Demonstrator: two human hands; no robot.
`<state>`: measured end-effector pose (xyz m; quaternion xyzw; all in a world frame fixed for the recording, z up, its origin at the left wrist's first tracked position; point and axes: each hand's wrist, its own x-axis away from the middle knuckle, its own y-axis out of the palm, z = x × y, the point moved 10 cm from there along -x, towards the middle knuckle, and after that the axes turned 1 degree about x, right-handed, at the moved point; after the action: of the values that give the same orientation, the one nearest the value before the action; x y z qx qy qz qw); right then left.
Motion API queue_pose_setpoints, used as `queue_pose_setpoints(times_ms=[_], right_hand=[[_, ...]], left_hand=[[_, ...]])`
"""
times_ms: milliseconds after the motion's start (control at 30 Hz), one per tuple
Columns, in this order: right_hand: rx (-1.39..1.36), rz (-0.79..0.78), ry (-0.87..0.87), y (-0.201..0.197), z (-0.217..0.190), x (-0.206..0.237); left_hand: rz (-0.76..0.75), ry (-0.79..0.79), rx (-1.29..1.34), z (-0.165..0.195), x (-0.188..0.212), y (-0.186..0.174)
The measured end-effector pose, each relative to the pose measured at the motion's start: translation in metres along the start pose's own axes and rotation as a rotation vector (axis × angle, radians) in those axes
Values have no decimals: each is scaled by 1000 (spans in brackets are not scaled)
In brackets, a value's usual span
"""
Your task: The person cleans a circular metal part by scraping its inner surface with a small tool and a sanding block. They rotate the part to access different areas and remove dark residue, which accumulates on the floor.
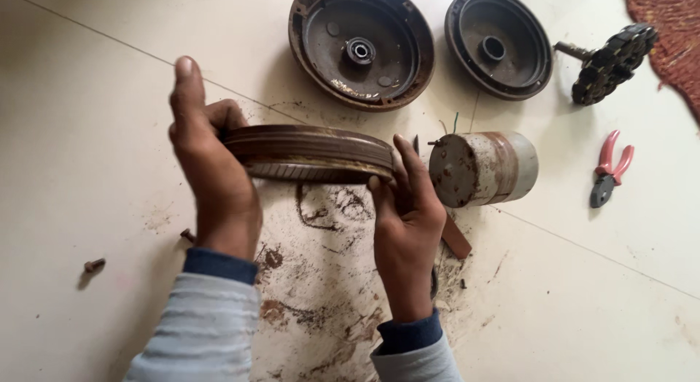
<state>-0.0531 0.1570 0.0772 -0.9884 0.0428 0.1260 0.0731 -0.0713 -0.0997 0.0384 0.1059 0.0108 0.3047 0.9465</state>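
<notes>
- The left hand (211,170) grips the left edge of a rusty brown metal ring (310,153), thumb raised, fingers curled around the rim.
- The right hand (408,207) clasps the ring's right edge, fingers closed on it.
- The ring is held level between both hands, above a rust-stained patch of the tiled floor (87,134).
- Just right of the right hand lies a cylindrical metal core (483,168) on its side.
- Farther back rest two round dished covers (361,47) (499,41), side by side.
- A toothed rotor piece (611,63) lies near a red woven mat (674,39).
- Red-handled pliers (609,168) lie right of the core.
- A small bolt (94,264) lies well left.
</notes>
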Motion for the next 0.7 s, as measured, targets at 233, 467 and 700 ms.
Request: queue_pose_setpoints(times_ms=[233,467,700], right_hand=[[37,-55,143,-1,18,-6],[235,-59,296,-10,57,-10],[339,-142,162,-1,55,-9]], left_hand=[[-211,-65,-119,19,-6,16],[-159,-419,-288,-17,11,14],[15,-522,-354,-32,14,-7]])
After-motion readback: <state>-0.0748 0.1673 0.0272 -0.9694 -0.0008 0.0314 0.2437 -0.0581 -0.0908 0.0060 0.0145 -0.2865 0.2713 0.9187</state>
